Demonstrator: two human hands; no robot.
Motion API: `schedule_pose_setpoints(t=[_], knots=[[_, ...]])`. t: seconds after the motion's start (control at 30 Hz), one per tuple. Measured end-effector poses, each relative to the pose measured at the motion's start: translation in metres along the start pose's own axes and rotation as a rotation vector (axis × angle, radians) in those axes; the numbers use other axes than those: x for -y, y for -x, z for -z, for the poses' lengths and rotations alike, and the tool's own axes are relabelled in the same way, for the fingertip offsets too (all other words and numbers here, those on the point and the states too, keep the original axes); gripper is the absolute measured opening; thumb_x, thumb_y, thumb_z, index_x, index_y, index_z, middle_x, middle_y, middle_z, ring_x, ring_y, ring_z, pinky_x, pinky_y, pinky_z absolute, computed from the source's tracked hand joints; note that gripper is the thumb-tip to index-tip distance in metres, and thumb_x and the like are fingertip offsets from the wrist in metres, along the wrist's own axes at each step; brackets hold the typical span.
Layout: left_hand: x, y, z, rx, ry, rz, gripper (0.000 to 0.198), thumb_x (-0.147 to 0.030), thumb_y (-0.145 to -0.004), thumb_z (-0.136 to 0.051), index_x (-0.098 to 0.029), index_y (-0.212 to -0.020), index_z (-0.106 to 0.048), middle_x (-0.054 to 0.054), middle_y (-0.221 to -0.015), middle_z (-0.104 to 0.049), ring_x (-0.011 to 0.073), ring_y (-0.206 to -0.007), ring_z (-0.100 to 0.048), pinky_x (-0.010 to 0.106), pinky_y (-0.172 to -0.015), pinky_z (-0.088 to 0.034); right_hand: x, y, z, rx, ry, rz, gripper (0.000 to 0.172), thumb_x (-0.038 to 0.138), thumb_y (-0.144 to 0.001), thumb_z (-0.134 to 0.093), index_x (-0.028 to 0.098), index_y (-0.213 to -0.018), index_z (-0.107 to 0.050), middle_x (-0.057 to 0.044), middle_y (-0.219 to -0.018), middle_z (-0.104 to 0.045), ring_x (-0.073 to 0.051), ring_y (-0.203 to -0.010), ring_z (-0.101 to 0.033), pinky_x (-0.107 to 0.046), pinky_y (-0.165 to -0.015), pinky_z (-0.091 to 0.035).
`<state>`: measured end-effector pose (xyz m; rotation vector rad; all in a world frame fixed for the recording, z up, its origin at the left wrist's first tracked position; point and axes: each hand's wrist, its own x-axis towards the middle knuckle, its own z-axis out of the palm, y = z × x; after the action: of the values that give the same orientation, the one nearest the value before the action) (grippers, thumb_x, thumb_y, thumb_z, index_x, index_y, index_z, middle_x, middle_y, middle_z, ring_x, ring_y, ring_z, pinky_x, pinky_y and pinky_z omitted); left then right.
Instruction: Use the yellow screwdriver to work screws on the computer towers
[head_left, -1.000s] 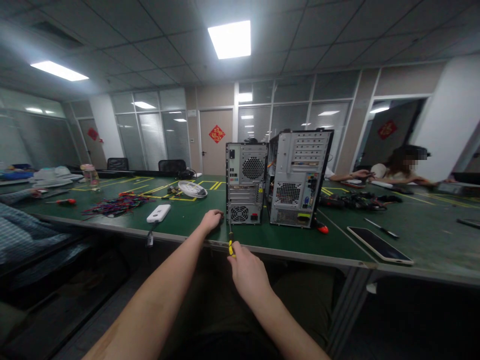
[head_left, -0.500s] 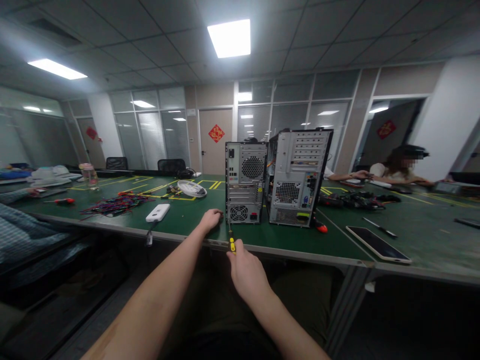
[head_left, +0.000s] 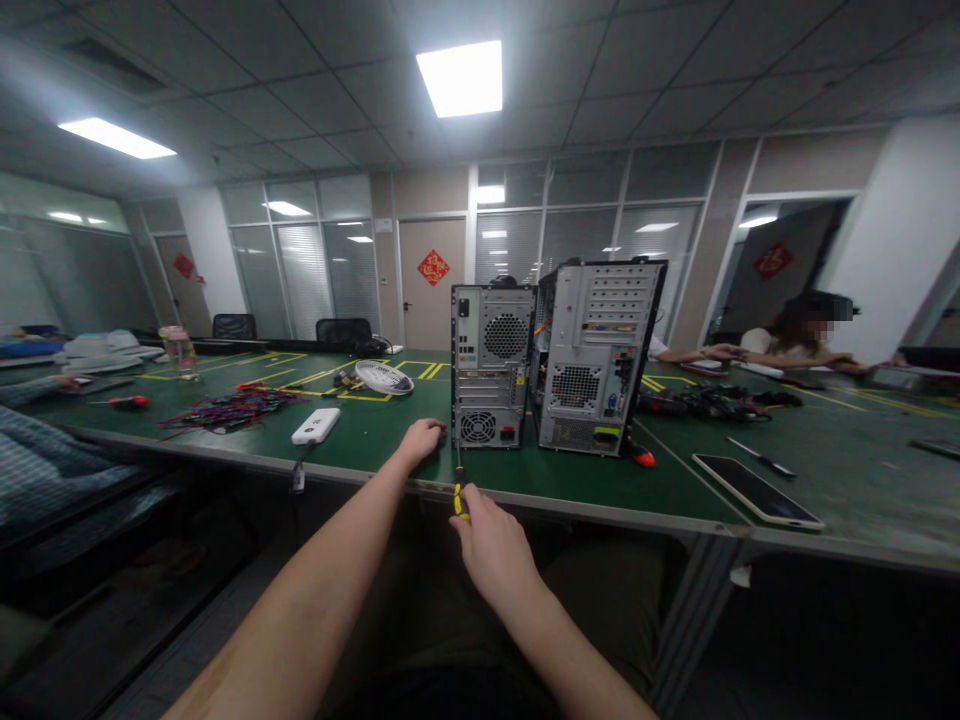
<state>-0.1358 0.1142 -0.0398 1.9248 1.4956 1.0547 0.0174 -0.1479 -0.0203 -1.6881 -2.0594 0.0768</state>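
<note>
My right hand (head_left: 491, 535) is closed around the yellow-and-black handle of a screwdriver (head_left: 460, 490). Its shaft points up to the lower left corner of the smaller computer case (head_left: 489, 385), whose back faces me. Where exactly the tip sits is too small to tell. My left hand (head_left: 424, 440) rests on the green table just left of that case, fingers curled towards its side; what they hold, if anything, is hidden. A larger computer tower (head_left: 581, 370) stands upright right beside the smaller one.
Left on the table (head_left: 390, 425) lie a white power bank (head_left: 316, 427), a heap of coloured wires (head_left: 240, 405) and a white oval object (head_left: 384, 377). To the right are a phone (head_left: 756, 490), a pen-like tool (head_left: 761, 458) and black cables (head_left: 709, 398). Other people sit at both sides.
My right hand has shifted slightly on the screwdriver, and the handle has turned and dropped a little towards me. My left hand and both cases stay in place.
</note>
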Motion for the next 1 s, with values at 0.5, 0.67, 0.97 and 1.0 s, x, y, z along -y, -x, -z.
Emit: schedule_pose_setpoints(t=[0.5,0.67,0.97,1.0], knots=[[-0.0028,0.0026,0.0018,-0.004,-0.003,-0.003,0.036,-0.015,-0.086,-0.052,-0.016,-0.109,-0.079,0.009,-0.108,-0.079,0.0210,-0.106,-0.071,0.026,-0.095,-0.050,0.0001,0.0008,-0.0003,-0.005,0.043,0.004,0.031,0.027,-0.099,-0.057,0.025,-0.130,-0.053,-0.007,-0.112,-0.068,-0.024,-0.098,-0.070,-0.031,-0.079,-0.048],[-0.0042,0.0039,0.0023,-0.004,0.004,0.004,0.036,-0.015,-0.087,-0.051,-0.016,-0.109,-0.079,0.009,-0.106,-0.080,0.0206,-0.106,-0.071,0.026,-0.095,-0.049,-0.0001,0.0011,-0.0003,-0.001,-0.008,0.006,0.030,0.024,-0.100,-0.057,0.023,-0.129,-0.053,-0.008,-0.113,-0.069,-0.023,-0.101,-0.070,-0.029,-0.082,-0.047],[-0.0079,0.0059,0.0034,-0.004,0.001,0.002,0.035,-0.014,-0.086,-0.051,-0.016,-0.107,-0.080,0.010,-0.107,-0.080,0.0209,-0.104,-0.071,0.027,-0.096,-0.049,0.0007,-0.0007,-0.0024,-0.012,-0.030,0.001,0.029,0.026,-0.101,-0.054,0.021,-0.130,-0.051,-0.008,-0.109,-0.071,-0.024,-0.097,-0.071,-0.030,-0.078,-0.046],[-0.0077,0.0059,0.0033,-0.005,0.002,0.001,0.035,-0.014,-0.086,-0.051,-0.017,-0.107,-0.080,0.010,-0.106,-0.080,0.0209,-0.104,-0.072,0.028,-0.096,-0.049,-0.0002,-0.0006,-0.0024,-0.009,-0.010,0.006,0.030,0.025,-0.100,-0.056,0.021,-0.129,-0.052,-0.007,-0.110,-0.070,-0.024,-0.099,-0.071,-0.030,-0.079,-0.046]])
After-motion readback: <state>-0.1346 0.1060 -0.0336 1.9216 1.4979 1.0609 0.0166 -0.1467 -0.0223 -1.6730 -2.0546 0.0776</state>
